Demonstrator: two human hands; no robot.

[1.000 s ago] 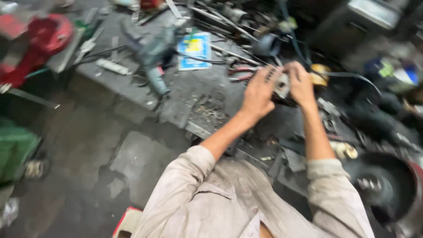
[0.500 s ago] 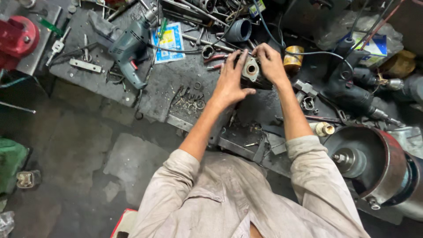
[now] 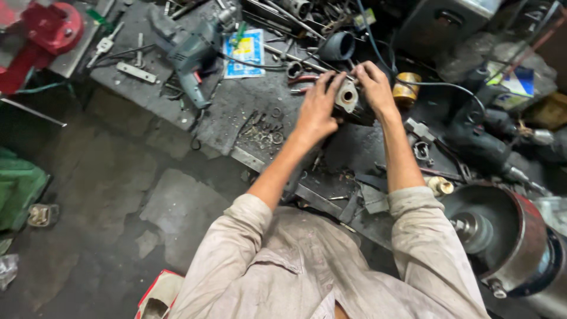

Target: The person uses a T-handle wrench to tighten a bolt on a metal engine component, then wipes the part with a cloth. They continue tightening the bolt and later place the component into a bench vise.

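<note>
Both hands grip a small metal motor housing over a cluttered workbench.

The workbench [image 3: 236, 112], a dark metal surface strewn with tools, fills the upper part of the head view. At lower right sits a large round drum [image 3: 520, 236] with a central shaft. A grey-green power drill [image 3: 192, 56] lies at upper left, with a blue leaflet [image 3: 245, 52] just beside it and a red vise [image 3: 50, 29] at the far left. The left hand [image 3: 316, 109] and right hand [image 3: 375, 88] close on opposite sides of the motor housing [image 3: 348, 100], fingers curled around its body. It is held above the bench centre, its round bore facing the camera. A brass-coloured cylinder [image 3: 406, 88] stands just right of the right hand.
</note>
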